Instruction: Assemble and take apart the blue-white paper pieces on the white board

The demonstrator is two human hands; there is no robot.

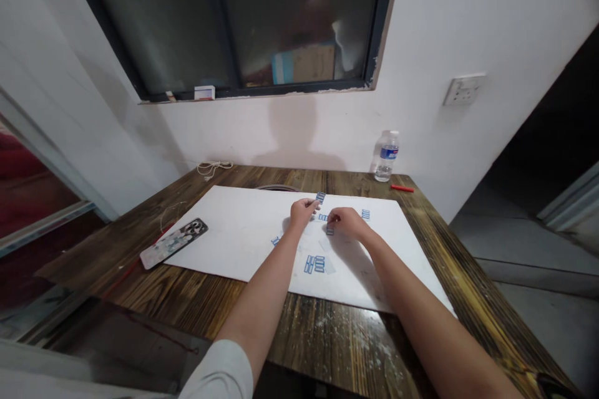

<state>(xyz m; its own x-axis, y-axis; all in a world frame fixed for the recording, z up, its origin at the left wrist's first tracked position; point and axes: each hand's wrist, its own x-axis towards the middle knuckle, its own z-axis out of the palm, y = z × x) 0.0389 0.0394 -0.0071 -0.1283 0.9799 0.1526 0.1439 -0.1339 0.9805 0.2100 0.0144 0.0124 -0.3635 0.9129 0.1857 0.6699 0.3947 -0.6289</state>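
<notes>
Fingers (311, 203) of the left hand (300, 213) are pinching a light, flimsy blue-printed paper strip (321, 197) by its end, the right hand (344, 222) gripping a second strip (330, 231).

**Operator body: one pale sleeve, bare hands**

Short pale-grey sleeve (218, 371) on left upper arm, matte soft cloth, plain rounded hem. Left forearm (262, 299) and right forearm (435, 318) uncovered. Left hand (302, 213) and right hand (344, 223) bare, no gloves.
</notes>
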